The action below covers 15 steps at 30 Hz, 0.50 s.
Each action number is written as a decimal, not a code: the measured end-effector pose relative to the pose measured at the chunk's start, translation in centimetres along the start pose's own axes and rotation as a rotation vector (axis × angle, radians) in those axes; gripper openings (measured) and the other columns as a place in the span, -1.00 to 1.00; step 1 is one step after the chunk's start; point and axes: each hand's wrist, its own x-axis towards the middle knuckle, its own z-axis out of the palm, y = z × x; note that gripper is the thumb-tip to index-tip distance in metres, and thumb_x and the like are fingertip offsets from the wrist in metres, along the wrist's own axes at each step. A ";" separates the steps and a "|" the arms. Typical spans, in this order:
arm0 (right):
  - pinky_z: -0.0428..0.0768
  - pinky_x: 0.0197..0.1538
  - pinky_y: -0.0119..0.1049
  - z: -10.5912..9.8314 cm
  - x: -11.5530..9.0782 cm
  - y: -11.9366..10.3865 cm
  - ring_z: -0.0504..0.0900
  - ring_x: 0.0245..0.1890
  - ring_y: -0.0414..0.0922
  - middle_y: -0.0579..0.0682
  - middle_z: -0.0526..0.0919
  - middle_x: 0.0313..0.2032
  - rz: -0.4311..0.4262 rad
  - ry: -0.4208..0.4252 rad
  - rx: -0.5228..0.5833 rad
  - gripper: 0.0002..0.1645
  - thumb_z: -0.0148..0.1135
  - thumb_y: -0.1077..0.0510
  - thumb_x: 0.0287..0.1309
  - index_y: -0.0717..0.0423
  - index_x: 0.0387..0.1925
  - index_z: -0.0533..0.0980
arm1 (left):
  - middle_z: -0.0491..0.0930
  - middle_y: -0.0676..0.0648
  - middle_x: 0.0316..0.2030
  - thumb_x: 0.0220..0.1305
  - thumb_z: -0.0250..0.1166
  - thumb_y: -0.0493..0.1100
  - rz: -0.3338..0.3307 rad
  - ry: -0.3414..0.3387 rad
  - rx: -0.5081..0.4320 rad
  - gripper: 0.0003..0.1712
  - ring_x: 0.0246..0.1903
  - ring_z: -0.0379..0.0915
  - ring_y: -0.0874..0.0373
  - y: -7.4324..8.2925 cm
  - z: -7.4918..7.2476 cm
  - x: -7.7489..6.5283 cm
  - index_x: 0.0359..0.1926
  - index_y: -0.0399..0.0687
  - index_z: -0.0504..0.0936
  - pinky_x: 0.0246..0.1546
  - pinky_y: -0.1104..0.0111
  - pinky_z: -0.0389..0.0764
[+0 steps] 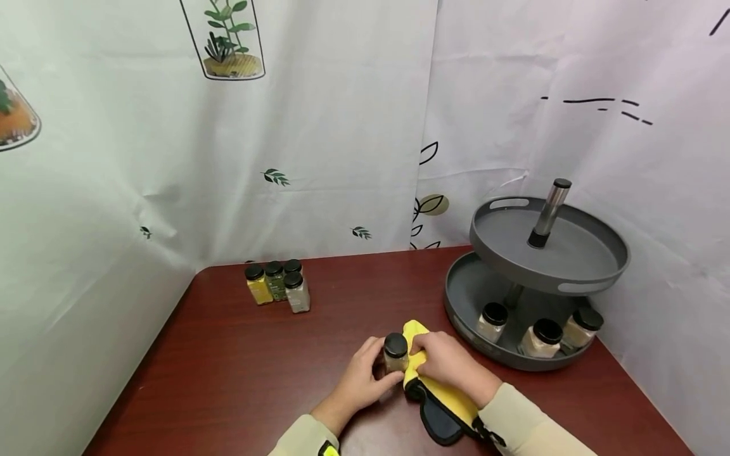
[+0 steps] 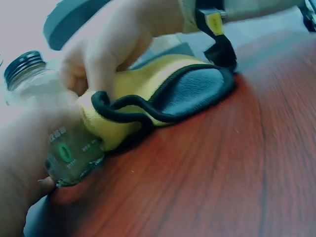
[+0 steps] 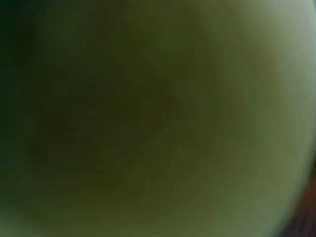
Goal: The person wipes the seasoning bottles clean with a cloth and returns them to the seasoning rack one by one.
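My left hand (image 1: pixel 360 381) grips a clear spice jar (image 1: pixel 396 353) with a black lid, thumb and fingers around its sides. Green print shows on that jar (image 2: pixel 69 153) in the left wrist view. Pinched in my right hand (image 1: pixel 450 362) is a yellow cloth (image 1: pixel 419 335) with black edging and a dark grey side (image 1: pixel 439 418). The cloth touches the jar's right side, and its loose end trails towards my right sleeve. The right wrist view is filled by a blurred yellow-green surface, so the hand is hidden there.
A grey two-tier round tray (image 1: pixel 485 237) stands at the right, with three black-lidded jars (image 1: pixel 538 342) on its lower tier. Several spice jars (image 1: pixel 298 294) are grouped at the back left of the reddish-brown table (image 1: pixel 228 380). White printed curtains (image 1: pixel 319 126) hang behind.
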 end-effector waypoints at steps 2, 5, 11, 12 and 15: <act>0.41 -0.48 -0.35 -0.5 0.0 0.0 0.44 -0.52 -0.23 -0.18 0.55 -0.47 0.045 0.023 0.022 -0.72 0.40 0.26 -0.31 -0.08 -0.47 0.54 | 0.40 0.08 -0.03 0.08 0.26 -0.22 0.050 0.004 -0.064 -0.37 -0.09 0.41 0.24 0.1 -0.3 0.1 0.21 0.06 0.33 -0.11 0.34 0.50; 0.43 -0.46 -0.34 -1.4 0.1 -0.1 0.47 -0.49 -0.23 -0.18 0.58 -0.42 0.039 0.048 0.047 -0.71 0.41 0.25 -0.30 -0.08 -0.43 0.55 | 0.42 -0.07 -0.01 -0.09 0.12 -0.47 0.110 0.006 -0.163 -0.30 -0.06 0.43 0.13 1.2 -1.0 0.4 0.20 -0.16 0.34 -0.14 0.27 0.54; 0.39 -0.50 -0.38 0.5 -0.2 -0.1 0.41 -0.55 -0.26 -0.21 0.53 -0.49 0.009 -0.021 0.038 -0.73 0.41 0.23 -0.31 -0.09 -0.47 0.53 | 0.44 -0.24 -0.07 -0.09 0.15 -0.58 0.118 0.024 -0.262 -0.44 -0.08 0.47 0.01 3.0 -2.1 0.7 0.05 -0.40 0.39 -0.23 0.13 0.57; 0.40 -0.49 -0.37 0.4 -0.2 -0.1 0.41 -0.55 -0.25 -0.21 0.54 -0.49 0.024 -0.013 0.056 -0.73 0.42 0.23 -0.30 -0.09 -0.47 0.54 | 0.44 -0.24 -0.06 -0.07 0.17 -0.58 0.111 0.026 -0.267 -0.46 -0.07 0.47 -0.02 3.1 -2.2 0.7 0.04 -0.39 0.40 -0.23 0.11 0.57; 0.44 -0.47 -0.35 -0.6 -0.2 -0.2 0.45 -0.51 -0.25 -0.19 0.56 -0.45 0.041 0.058 0.103 -0.71 0.45 0.22 -0.31 -0.09 -0.45 0.55 | 0.45 -0.26 -0.04 0.00 0.25 -0.52 0.070 0.031 -0.268 -0.52 -0.05 0.46 -0.06 3.0 -2.1 0.6 0.01 -0.36 0.41 -0.25 0.08 0.57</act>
